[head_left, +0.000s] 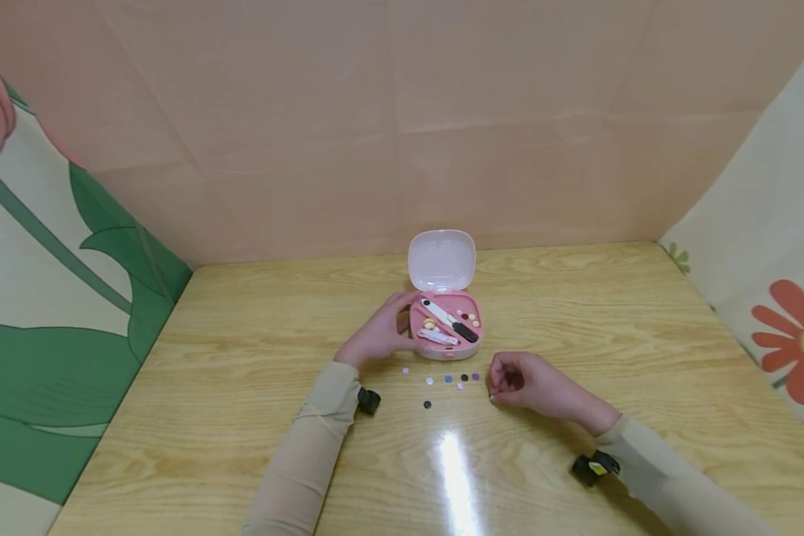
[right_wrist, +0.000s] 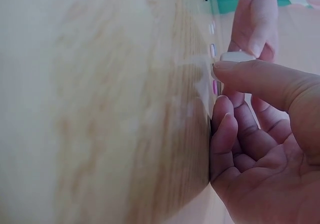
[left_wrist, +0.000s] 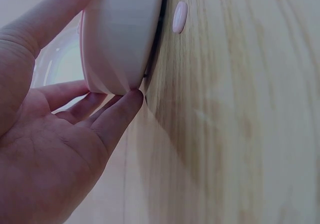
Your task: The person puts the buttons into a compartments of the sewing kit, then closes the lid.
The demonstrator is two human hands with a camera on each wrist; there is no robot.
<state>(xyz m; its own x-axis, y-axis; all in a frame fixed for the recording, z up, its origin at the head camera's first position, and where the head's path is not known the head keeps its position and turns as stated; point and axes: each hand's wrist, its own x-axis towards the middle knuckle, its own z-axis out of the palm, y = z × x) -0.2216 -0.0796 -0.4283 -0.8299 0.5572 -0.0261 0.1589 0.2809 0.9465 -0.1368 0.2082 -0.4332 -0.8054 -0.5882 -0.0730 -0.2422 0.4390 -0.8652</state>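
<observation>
A small pink box (head_left: 447,353) stands on the table with its white lid (head_left: 441,260) raised. My left hand (head_left: 382,333) holds the box by its left side, thumb at the front and fingers behind. Inside lie a white-and-black tool (head_left: 450,320), a white-and-pink nail clipper (head_left: 438,337) and several buttons (head_left: 470,317). My right hand (head_left: 525,383) is low over the table, right of the loose buttons. Its thumb and index finger pinch a tiny thing, apparently a button, mostly hidden by the fingertips. The other fingers are curled.
Several loose buttons lie in front of the box, among them a blue button (head_left: 448,379), a purple button (head_left: 476,377) and a black button (head_left: 427,405) nearer me. A pale pink button (left_wrist: 180,17) lies close to the box. Behind the table rises a peach backdrop (head_left: 402,149).
</observation>
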